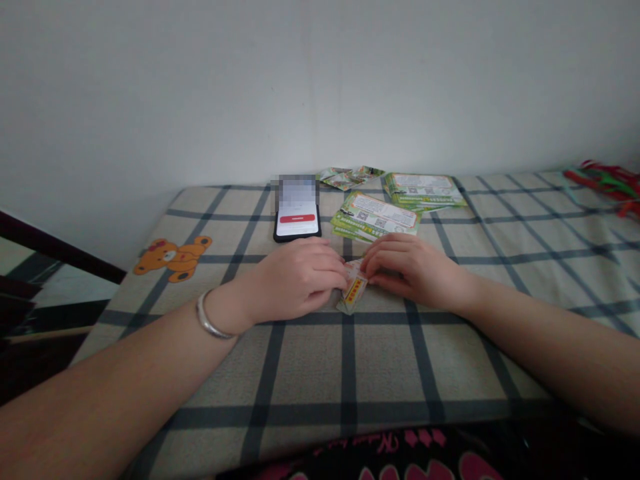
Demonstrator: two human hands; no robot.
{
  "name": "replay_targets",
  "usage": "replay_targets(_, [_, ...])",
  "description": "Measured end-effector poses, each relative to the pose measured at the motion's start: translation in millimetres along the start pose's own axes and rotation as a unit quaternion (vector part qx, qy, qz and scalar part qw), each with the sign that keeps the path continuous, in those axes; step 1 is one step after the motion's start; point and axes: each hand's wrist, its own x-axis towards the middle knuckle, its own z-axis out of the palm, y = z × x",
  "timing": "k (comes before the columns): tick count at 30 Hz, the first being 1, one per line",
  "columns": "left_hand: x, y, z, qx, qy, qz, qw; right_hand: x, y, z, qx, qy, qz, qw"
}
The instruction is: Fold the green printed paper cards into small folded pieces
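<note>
A small folded paper leaflet [354, 293] with a yellow strip of print lies on the checked cloth between my hands. My left hand [300, 277], with a silver bangle at the wrist, has its fingers closed at the leaflet's left edge. From the other side, the bent fingers of my right hand [407, 267] pinch its upper right edge. My fingertips cover the upper part of the paper. Just beyond the hands is a stack of flat green-and-white printed leaflets [375, 217].
A phone [297, 227] with a lit screen lies behind my left hand. Folded papers [345, 177] and another leaflet stack [425, 189] lie by the wall. A bear cutout [173, 258] is at left; a red-and-green bundle [607, 183] is at far right.
</note>
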Motion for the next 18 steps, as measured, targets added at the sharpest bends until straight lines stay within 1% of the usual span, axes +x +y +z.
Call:
replay_targets(2, [1.1, 1.0, -0.4, -0.007, -0.003, -0.016, 1.0, -0.1, -2.9, 1.1, 0.014, -0.006, 0.017, 1.0])
replay_targets(8, [5.2, 10.5, -3.4, -0.018, -0.021, -0.06, 0.998, -3.7, 0.9, 2.8, -0.012, 0.023, 0.061, 0.998])
replay_targets(12, [9.6, 23.3, -1.8, 0.026, -0.035, -0.138, 0.99, -3.3, 5.4, 3.9, -0.026, 0.026, 0.085, 0.996])
replay_targets(14, [12.4, 29.7, 0.3, 0.044, -0.03, -0.175, 0.983, -2.7, 5.8, 5.0, -0.035, 0.031, 0.088, 0.995])
replay_targets(18, [16.9, 39.3, 5.0, 0.06, -0.033, -0.222, 0.973, -1.8, 6.2, 7.2, -0.029, 0.038, 0.091, 0.995])
